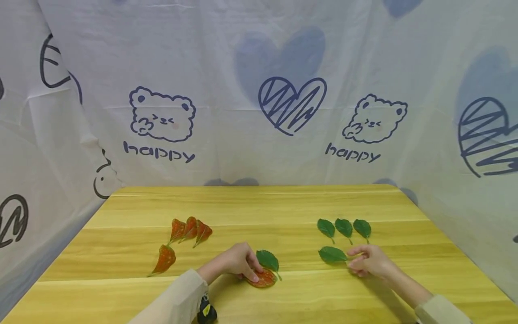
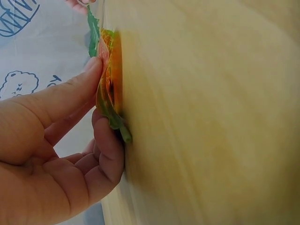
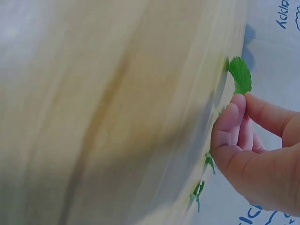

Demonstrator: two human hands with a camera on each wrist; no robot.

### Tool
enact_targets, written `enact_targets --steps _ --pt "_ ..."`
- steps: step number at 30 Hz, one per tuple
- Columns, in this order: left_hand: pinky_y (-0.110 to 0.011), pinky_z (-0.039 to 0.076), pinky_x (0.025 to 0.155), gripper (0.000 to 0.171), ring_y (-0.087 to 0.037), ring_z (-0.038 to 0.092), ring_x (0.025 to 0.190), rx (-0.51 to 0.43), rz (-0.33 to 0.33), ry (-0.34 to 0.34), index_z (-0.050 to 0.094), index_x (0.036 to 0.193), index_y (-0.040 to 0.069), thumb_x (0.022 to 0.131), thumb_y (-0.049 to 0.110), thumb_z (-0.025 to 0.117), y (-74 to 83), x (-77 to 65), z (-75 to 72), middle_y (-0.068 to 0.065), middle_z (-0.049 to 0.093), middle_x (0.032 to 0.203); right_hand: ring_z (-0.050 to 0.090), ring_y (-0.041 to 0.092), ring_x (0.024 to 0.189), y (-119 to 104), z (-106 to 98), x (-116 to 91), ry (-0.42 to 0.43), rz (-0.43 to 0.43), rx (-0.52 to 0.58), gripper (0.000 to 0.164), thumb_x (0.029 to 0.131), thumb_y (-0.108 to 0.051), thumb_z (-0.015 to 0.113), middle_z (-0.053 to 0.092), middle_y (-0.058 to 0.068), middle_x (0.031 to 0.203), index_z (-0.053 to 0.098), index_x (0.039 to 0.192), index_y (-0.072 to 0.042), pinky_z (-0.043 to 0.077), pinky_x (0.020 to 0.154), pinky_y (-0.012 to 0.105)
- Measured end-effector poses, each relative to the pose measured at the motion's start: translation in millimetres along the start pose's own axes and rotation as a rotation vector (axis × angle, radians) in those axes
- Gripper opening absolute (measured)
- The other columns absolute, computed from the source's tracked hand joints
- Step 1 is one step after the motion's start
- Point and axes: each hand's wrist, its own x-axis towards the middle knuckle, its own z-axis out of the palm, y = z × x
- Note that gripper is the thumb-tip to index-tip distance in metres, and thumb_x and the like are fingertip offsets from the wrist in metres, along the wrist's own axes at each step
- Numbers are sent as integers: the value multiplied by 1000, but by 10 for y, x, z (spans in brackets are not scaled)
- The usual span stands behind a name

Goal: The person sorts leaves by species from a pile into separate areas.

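My left hand (image 1: 238, 261) pinches a red-orange leaf (image 1: 265, 279) low over the middle of the table; in the left wrist view the thumb lies on the leaf (image 2: 111, 79), whose stem points down. A green leaf (image 1: 267, 259) lies just behind it. To the right, my right hand (image 1: 371, 261) pinches the stem end of another green leaf (image 1: 332, 254) between thumb and finger, as the right wrist view shows with the leaf (image 3: 241, 75) sticking out past the fingertips. Just behind that leaf, three green leaves (image 1: 344, 227) lie in a row.
On the left of the wooden table (image 1: 259, 202), three red leaves (image 1: 191, 228) overlap in a row, and one more red leaf (image 1: 165, 259) lies in front of them. A printed white cloth (image 1: 226, 135) hangs behind the table and along both sides.
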Motion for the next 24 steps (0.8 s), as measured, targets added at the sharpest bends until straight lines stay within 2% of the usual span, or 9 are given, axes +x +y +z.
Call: enact_targets --steps 3,7,12,18,24 --pt "-16 32 37 13 -4 33 39 2 0 2 72 78 2 66 1 76 0 -3 2 0 62 60 57 16 58 19 -11 3 43 13 -41 28 77 4 62 60 7 67 51 97 20 49 52 25" --pt "-16 32 37 13 -4 32 38 3 0 4 72 78 2 66 1 76 3 -5 5 0 62 60 54 13 53 31 -25 15 78 40 -119 15 75 0 65 57 5 63 59 83 11 46 47 24" --pt "-16 32 37 13 -4 32 38 0 0 2 72 78 2 66 1 76 6 -8 2 1 60 58 51 11 47 39 -27 30 111 75 -212 11 73 -3 69 56 4 58 61 75 4 44 43 23" --pt "-16 32 37 12 -4 32 38 2 5 1 71 78 2 66 1 76 11 -13 0 3 56 54 50 8 43 40 -14 37 51 91 -205 14 76 -7 68 56 4 55 60 71 3 43 40 21" --pt "-16 32 37 12 -4 33 40 -2 -1 5 71 77 2 66 0 76 38 -28 1 3 56 54 53 8 43 41 14 49 -7 123 -147 20 79 -13 67 59 5 57 60 69 3 44 40 21"
